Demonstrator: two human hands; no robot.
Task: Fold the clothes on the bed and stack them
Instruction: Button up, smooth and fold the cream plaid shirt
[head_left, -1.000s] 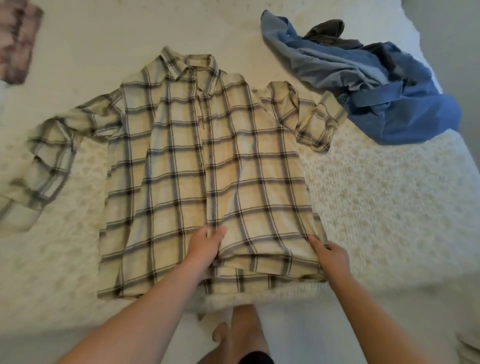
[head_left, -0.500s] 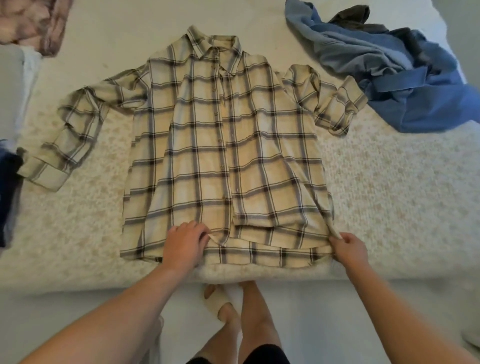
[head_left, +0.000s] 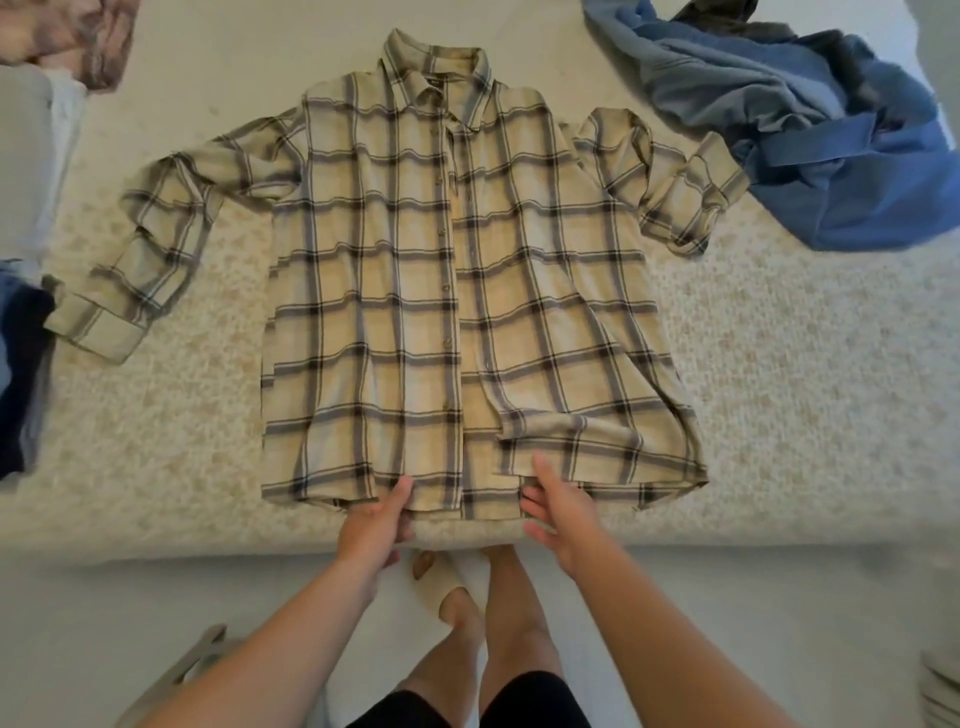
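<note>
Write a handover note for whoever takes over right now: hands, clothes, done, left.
Left hand: pinches the plaid shirt at its bottom hem, left of the placket.
Right hand: at the hem right of centre, grip unclear.
Shirt lies spread face up on the bed, sleeves out, unfolded.
Blue clothes pile waits far right, unfolded.
Left: fold the shirt, then the pile, then stack.

From my feed I see both forearms bare to the bottom edge of the picture, with no sleeves, and neither the left hand (head_left: 375, 525) nor the right hand (head_left: 561, 514) wears a glove or ring that I can make out. Below them are black shorts (head_left: 524, 699), bare legs, and a beige slide sandal (head_left: 444, 584) with a broad strap and open toe.
</note>
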